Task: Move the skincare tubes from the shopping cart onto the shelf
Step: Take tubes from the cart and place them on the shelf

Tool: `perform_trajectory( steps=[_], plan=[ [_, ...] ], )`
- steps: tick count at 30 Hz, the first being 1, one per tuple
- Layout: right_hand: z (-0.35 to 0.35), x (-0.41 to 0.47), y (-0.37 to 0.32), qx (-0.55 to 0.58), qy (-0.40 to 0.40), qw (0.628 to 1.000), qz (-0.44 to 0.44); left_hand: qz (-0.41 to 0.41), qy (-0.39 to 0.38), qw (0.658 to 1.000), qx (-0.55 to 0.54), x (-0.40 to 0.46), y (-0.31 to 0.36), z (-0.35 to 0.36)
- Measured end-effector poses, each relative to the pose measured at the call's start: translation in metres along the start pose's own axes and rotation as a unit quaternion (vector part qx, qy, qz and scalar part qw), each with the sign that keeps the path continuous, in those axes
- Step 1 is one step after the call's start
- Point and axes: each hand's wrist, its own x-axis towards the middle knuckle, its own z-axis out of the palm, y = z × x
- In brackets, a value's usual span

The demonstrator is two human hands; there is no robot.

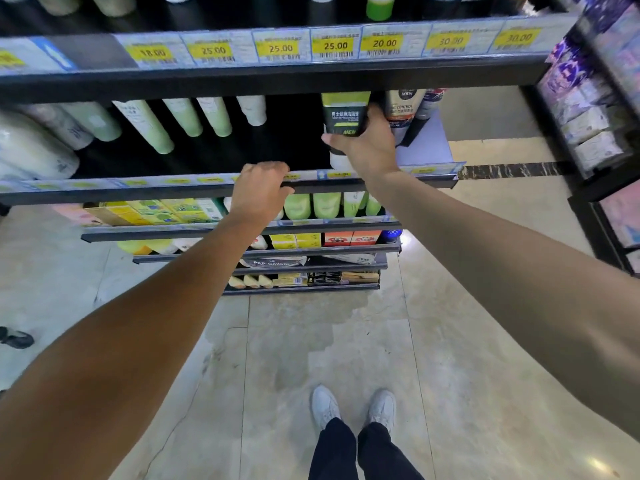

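Note:
My right hand (363, 143) grips a black and lime-green men's skincare tube (344, 114), standing cap down on the black shelf (194, 194), near its right end. To the right of it stand a white and orange men's tube (401, 107) and another tube behind. My left hand (259, 192) rests with curled fingers on the shelf's front rail and holds no tube. Several pale green and white tubes (183, 117) line the shelf's left part. The shopping cart is out of view.
An upper shelf with yellow price tags (334, 46) hangs just above my right hand. Lower shelves (311, 233) carry boxes and green tubes. Another rack with packets (588, 112) stands at the right. My feet (353, 407) are on the tiled floor below.

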Motion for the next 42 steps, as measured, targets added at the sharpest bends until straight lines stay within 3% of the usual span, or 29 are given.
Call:
perform_trajectory(
  steps=[4, 9, 26, 33, 37, 42],
  plan=[
    [0.009, 0.009, 0.005, -0.036, 0.027, 0.999, -0.015, -0.019, 0.006, 1.0, -0.015, -0.001, 0.001, 0.002],
    [0.014, 0.015, 0.01, -0.103, -0.008, 0.995, -0.008, -0.015, 0.004, 1.0, -0.022, 0.001, -0.001, 0.005],
    [-0.003, 0.0, 0.003, -0.136, -0.046, 0.988, 0.051, -0.032, -0.061, 0.997, -0.029, -0.014, 0.011, -0.025],
    [-0.036, -0.054, -0.02, -0.09, -0.069, 0.986, 0.121, -0.122, -0.038, 0.989, -0.073, -0.089, 0.036, -0.062],
    [-0.053, -0.136, -0.03, -0.214, -0.176, 0.961, 0.002, -0.209, -0.003, 0.973, -0.1, -0.155, 0.06, -0.092],
    [-0.05, -0.222, -0.026, -0.332, -0.37, 0.86, -0.111, -0.333, 0.069, 0.931, -0.134, -0.249, 0.093, -0.113]
  ],
)
